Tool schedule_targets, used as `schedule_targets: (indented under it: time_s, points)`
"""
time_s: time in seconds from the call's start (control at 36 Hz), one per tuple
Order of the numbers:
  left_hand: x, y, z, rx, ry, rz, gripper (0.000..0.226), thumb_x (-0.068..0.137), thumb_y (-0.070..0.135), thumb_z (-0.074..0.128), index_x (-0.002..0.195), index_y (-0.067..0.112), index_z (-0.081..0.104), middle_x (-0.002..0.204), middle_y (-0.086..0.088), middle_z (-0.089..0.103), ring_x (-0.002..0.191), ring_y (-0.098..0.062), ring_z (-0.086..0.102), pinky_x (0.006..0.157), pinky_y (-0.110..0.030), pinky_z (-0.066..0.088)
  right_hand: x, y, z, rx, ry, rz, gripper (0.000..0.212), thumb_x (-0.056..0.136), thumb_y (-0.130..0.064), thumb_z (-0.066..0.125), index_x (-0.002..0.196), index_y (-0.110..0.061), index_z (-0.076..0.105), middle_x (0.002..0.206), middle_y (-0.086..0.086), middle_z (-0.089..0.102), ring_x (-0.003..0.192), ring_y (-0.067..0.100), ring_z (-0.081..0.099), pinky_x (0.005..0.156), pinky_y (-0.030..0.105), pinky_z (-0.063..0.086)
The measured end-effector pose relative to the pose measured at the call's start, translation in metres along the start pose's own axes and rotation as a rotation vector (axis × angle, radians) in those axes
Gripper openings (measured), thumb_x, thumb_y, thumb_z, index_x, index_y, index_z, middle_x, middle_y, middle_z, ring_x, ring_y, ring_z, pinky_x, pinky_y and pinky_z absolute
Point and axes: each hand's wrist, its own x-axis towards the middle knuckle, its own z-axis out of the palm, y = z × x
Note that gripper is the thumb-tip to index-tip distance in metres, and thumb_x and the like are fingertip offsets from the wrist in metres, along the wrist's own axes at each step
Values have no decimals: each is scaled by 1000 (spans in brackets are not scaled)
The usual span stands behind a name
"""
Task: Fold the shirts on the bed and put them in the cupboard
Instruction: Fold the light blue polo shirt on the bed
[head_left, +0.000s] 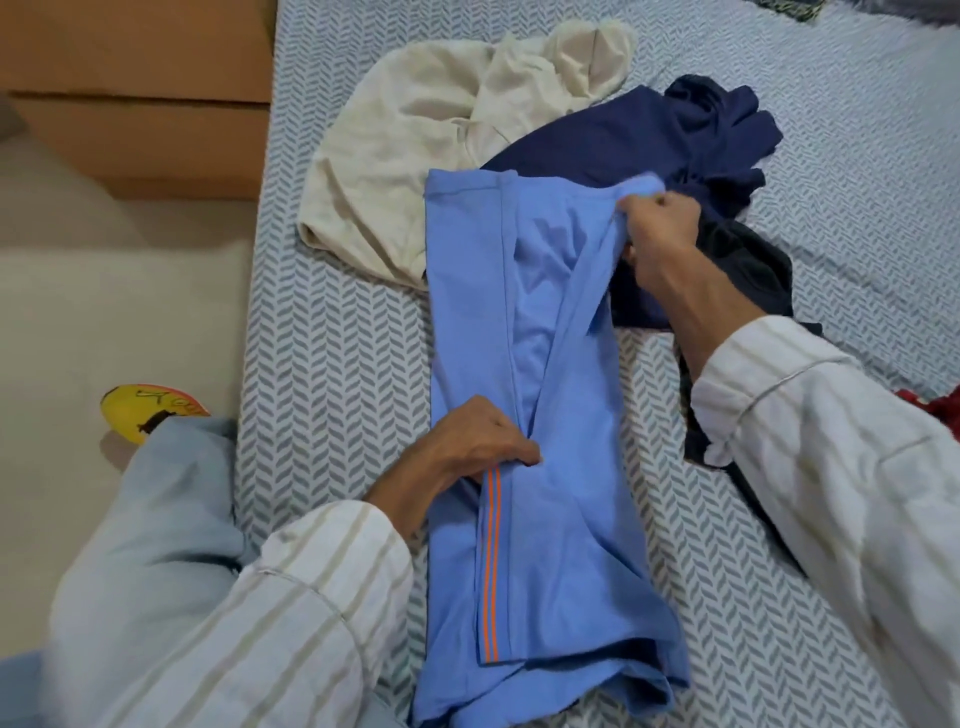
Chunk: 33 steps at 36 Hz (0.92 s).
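Note:
A light blue shirt (550, 545) with two orange stripes lies lengthwise on the bed (332, 332), its sides folded inward. My left hand (478, 441) grips a fold of it near the middle, by the top of the stripes. At the far end my right hand (660, 228) pinches the shirt's right edge and lifts it slightly. Behind it lie a crumpled cream shirt (415, 135) and a navy shirt (639, 135). A dark garment (748, 270) sits under my right forearm.
The bed has a grey-and-white herringbone sheet. A brown wooden cabinet (140, 98) stands at the upper left beside the bed. A yellow shoe (145, 410) is on the pale floor at the left. Something red (940, 405) shows at the right edge.

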Motion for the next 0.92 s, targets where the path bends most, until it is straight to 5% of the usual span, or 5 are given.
schedule_targets:
  time_s: [0.19,0.42,0.61,0.72,0.92]
  points:
    - [-1,1,1,23,-14,1,49,69,23,81,40,15,42,46,0,34,45,-17,32,53,-26,31,-10,-20,64,-212,-102,-285,41,83,-22,65,54,-24,36,48,-14,37,50,8,39,50,29,37]
    - [-3,3,1,47,8,11,49,65,21,77,43,17,33,39,5,28,38,-13,27,51,-28,27,-7,-2,105,-314,-294,-129,34,80,-26,60,50,-18,45,66,1,54,58,20,58,58,33,55]
    - [-3,1,4,104,82,42,47,67,22,76,42,13,37,39,3,27,34,-11,26,43,-21,25,-14,4,85,-319,-383,-175,17,73,-16,51,81,-14,66,77,-1,60,72,16,57,72,38,52]
    - [-5,0,7,111,143,61,42,66,23,72,46,13,36,45,0,27,39,-13,26,45,-25,25,-53,13,44,-487,-381,-406,44,93,-22,59,137,-21,60,127,-3,66,112,13,61,99,29,47]
    - [-13,2,12,119,245,44,40,72,33,75,51,11,49,50,-2,41,44,-14,39,48,-29,33,-135,104,-62,-581,-406,-572,47,92,-27,69,134,-10,61,131,10,63,120,27,60,102,38,48]
